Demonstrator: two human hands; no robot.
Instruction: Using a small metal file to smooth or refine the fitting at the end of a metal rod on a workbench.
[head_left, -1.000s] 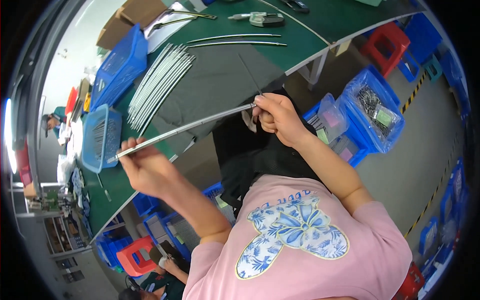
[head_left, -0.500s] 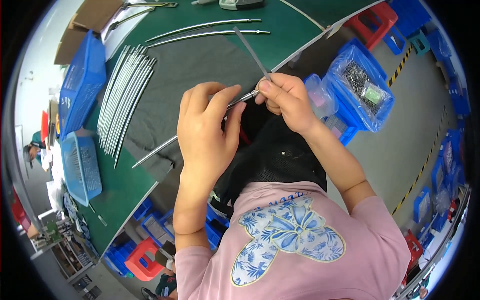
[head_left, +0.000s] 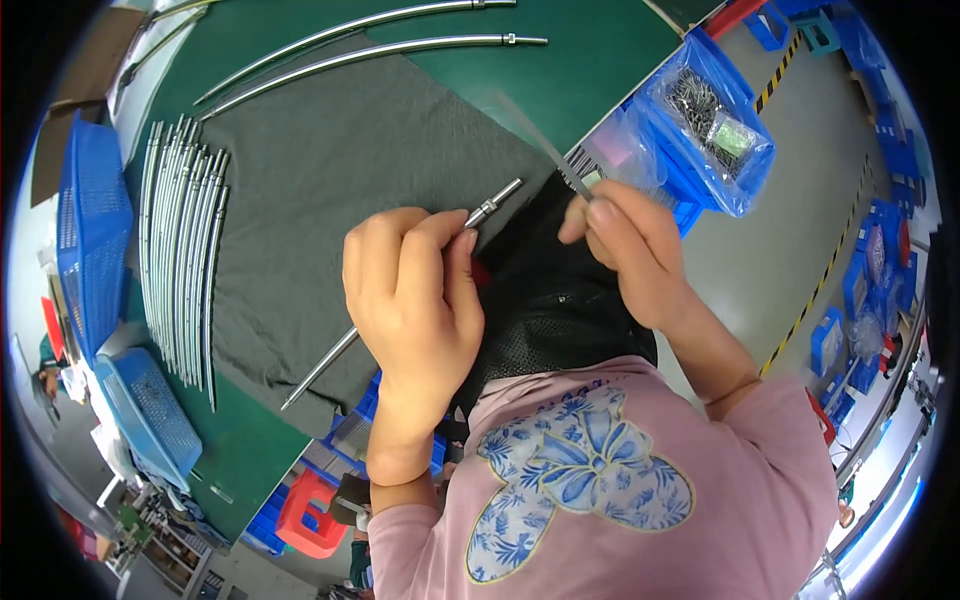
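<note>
We see a slim metal rod running slantwise over the near edge of the grey mat, its machined tip pointing up and to the right, its lower end reaching down past the mat's edge. The left hand is wrapped around the rod near that tip, fingers closed over it and the thumb pressed alongside, so most of the rod's middle is hidden under the hand. Just to the right, apart from the rod's tip, the right hand pinches a thin grey strip between thumb and fingertips; the strip is blurred and slants up and to the left over the mat. Both hands hover above a black mesh cloth lying in the lap.

On the left part of the mat we find a row of curved metal rods lying side by side. Two longer curved rods lie across the far side of the green table. A blue basket stands at the table's left edge. To the right, beside the table, a blue bin lined with a clear bag holds small metal parts.
</note>
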